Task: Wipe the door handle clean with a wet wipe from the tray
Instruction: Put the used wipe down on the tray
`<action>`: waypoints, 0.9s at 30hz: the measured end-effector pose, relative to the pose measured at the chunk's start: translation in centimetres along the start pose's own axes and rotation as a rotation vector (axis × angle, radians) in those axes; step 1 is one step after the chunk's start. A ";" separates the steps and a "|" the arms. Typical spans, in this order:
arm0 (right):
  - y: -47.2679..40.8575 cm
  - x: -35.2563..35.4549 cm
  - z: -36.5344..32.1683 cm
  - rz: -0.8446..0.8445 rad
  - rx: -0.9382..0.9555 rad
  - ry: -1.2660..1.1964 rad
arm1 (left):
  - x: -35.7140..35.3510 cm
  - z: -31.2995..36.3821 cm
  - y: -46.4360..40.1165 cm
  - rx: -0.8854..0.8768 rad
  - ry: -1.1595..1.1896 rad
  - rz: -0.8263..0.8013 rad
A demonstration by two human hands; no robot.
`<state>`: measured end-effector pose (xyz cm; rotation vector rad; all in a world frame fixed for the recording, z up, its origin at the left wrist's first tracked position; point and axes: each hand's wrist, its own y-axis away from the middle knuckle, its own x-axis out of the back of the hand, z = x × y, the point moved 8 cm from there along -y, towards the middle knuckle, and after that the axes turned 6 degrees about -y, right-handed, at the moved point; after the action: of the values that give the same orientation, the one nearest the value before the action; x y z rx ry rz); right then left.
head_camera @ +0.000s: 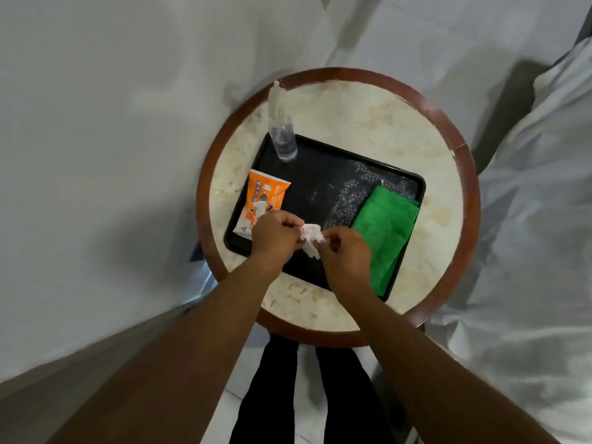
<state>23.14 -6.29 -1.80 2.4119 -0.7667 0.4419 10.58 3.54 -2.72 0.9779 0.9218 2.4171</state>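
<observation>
A crumpled white wet wipe (311,239) hangs between my two hands just above the black tray (323,184). My left hand (275,235) pinches its left side and my right hand (347,253) pinches its right side. The orange wet wipe pack (262,200) lies at the tray's left edge, its near end hidden under my left hand. No door handle is in view.
The tray sits on a round marble-topped table with a dark wooden rim (461,145). A clear spray bottle (282,133) stands at the tray's far left corner. A folded green cloth (384,232) lies on the tray's right side. White bedding (528,235) is at right, a wall at left.
</observation>
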 end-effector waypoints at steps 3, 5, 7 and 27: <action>-1.7 -1.3 1.8 0.046 -0.068 -0.045 | -1.0 -0.9 -2.5 -0.007 -0.017 -0.055; -2.6 -2.5 2.6 0.040 -0.053 -0.006 | -1.7 -1.4 -3.9 -0.044 -0.083 -0.102; -3.3 -3.9 2.8 0.003 -0.007 0.076 | -1.9 -1.4 -4.7 -0.101 -0.207 -0.120; 11.1 -7.3 -8.9 -0.675 0.352 0.727 | 15.8 -16.0 16.5 0.062 -0.319 0.069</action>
<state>9.44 -5.35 6.50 2.3497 0.4593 1.1254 -13.35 -6.57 7.47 1.3892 0.8624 2.2071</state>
